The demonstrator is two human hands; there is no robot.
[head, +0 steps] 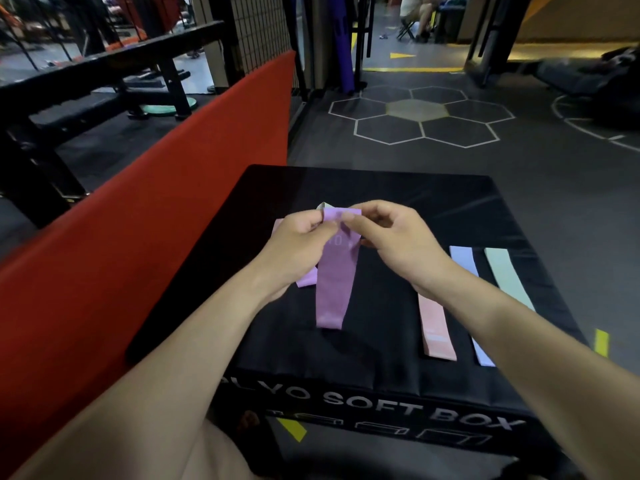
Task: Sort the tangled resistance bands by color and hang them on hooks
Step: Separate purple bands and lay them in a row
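Observation:
A purple resistance band [334, 282] hangs over the black plyo soft box [381, 188]. My left hand [298, 244] and my right hand [391, 237] both pinch its top edge. Under my left hand lie a lighter purple band [306, 280] and a pink band end [278, 224], and a pale green band tip [323, 205] shows behind the fingers. On the box's right side three bands lie flat side by side: pink [434, 327], light blue [472, 299] and mint green [507, 282]. My right forearm covers part of them. No hooks are in view.
A red padded barrier [156, 220] runs along the left of the box. Behind it stand black benches and a weight rack [104, 81]. The dark gym floor with hexagon markings [419, 116] lies beyond. People sit far back near the doorway [415, 15].

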